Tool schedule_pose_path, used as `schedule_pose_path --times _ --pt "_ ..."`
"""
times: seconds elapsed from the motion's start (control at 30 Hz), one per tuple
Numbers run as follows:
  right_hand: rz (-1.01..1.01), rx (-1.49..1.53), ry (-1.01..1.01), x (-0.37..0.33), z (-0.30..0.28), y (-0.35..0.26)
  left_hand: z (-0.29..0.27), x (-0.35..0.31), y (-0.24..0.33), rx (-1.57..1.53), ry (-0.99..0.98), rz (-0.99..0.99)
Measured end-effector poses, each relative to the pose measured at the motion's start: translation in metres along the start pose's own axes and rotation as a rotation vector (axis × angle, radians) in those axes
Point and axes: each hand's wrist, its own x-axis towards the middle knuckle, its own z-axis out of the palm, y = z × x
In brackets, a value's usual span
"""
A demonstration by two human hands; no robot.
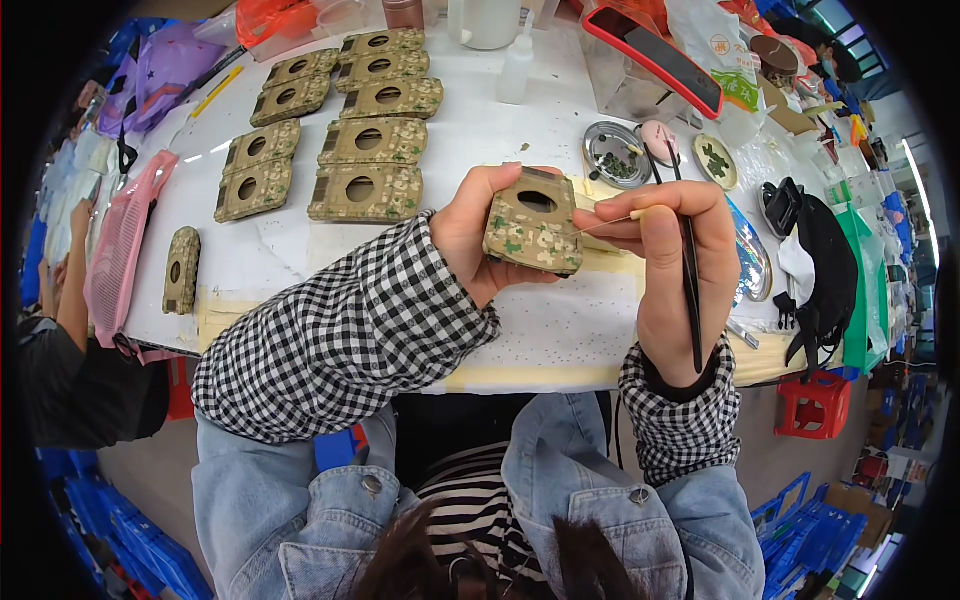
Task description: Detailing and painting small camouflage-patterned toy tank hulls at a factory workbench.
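My left hand (pixel 462 235) is closed around a camouflage-patterned model tank hull (pixel 532 245), with a round hole in its top. It is held above the table, tilted a little. My right hand (pixel 690 235) pinches a thin yellowish stick (pixel 612 220), whose fine end points at the hull's right side. Whether the end touches the hull, I cannot tell. Black tweezers (pixel 692 310) are also tucked in the right hand, their prongs pointing away from me.
Several similar hulls (pixel 365 190) stand in rows at left, with one (pixel 181 270) on its side. Beyond the right hand are a round dish (pixel 615 155) of small dark pieces, another dish (pixel 714 160) and a red-cased phone (pixel 655 60). A white bottle (pixel 516 70) stands behind. Someone's arm (pixel 72 270) shows at far left.
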Motion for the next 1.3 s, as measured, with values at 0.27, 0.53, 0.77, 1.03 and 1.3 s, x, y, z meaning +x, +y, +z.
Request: schedule_pose_path --times 0.27,0.53,0.77,1.03,1.3 --pt "-0.012 -0.027 -0.006 0.0 -0.001 0.001 0.001 -0.001 0.001 0.007 -0.008 -0.011" --pt "-0.013 -0.037 -0.004 0.0 0.0 0.001 -0.002 0.001 0.0 -0.018 -0.032 -0.014" --pt "-0.015 -0.034 0.004 0.0 0.0 0.001 0.001 0.001 0.0 -0.017 0.003 -0.012" --pt "-0.118 -0.413 0.226 0.001 -0.027 0.008 -0.001 0.005 0.001 -0.041 -0.006 0.012" --pt "-0.306 -1.004 0.078 0.003 -0.031 0.022 -0.005 0.004 0.004 -0.101 0.081 0.132"
